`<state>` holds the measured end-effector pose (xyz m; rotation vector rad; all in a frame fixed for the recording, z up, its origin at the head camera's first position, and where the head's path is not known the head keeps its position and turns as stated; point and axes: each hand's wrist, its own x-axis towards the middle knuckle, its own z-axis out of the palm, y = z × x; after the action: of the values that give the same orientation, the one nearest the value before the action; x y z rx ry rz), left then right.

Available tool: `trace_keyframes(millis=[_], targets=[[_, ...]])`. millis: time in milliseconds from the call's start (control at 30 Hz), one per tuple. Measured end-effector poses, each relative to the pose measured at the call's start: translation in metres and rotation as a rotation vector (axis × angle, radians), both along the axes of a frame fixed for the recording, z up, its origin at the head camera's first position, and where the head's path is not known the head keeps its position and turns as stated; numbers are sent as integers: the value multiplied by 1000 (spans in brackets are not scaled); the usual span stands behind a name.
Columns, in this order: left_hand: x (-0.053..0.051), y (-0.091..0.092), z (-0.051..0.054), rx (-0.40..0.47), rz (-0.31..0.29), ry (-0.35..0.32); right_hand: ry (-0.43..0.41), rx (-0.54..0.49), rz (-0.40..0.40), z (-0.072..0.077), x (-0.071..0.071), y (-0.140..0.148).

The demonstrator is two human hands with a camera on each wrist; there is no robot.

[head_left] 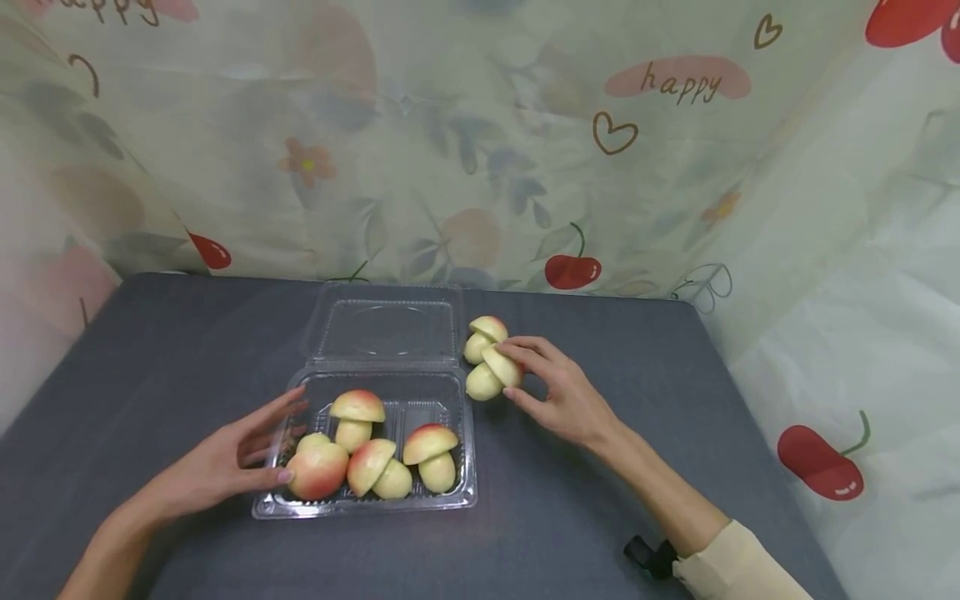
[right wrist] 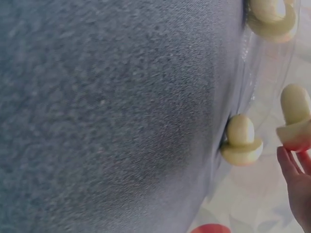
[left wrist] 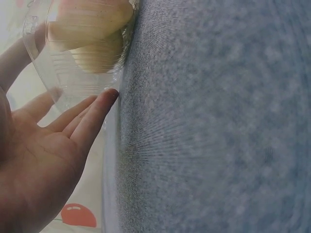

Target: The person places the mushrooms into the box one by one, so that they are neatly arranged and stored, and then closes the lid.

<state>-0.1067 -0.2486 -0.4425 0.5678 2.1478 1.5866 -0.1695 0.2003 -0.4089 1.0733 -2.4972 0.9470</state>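
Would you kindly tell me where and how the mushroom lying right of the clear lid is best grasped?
Probably by the cap, pinched across its width from above and the right: the mushroom lies on its side, its cap is broader than its stem, and the lid sits close on its left.

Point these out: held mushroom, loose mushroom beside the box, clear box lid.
Held mushroom (head_left: 500, 368): head view, on the cap.
Loose mushroom (right wrist: 241, 136): right wrist view, on the stem.
Box lid (head_left: 387, 327): head view, middle of its clear panel.
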Motion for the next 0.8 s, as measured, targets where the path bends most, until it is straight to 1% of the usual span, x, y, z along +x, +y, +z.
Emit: trace_keyframes(millis=[67,200,300,433,500,600,800], targets=[[0,0,0,-4,-3,11,9,-2,10,1,0,-2],[0,0,2,-3,1,7,22,-6,26,3,-1,-7],[0,0,2,-2,6,4,13,-9,44,6,-2,-11],[0,1,-1,-3,0,24,-8,-8,74,7,-2,-16],[-1,1,-2,6,-2,22,-21,-9,96,8,-1,-19],[-1,1,-4,8,-11,38,-40,-15,137,8,-2,-24],[-1,-1,-4,-1,-3,34,-58,4,202,9,-3,-36]])
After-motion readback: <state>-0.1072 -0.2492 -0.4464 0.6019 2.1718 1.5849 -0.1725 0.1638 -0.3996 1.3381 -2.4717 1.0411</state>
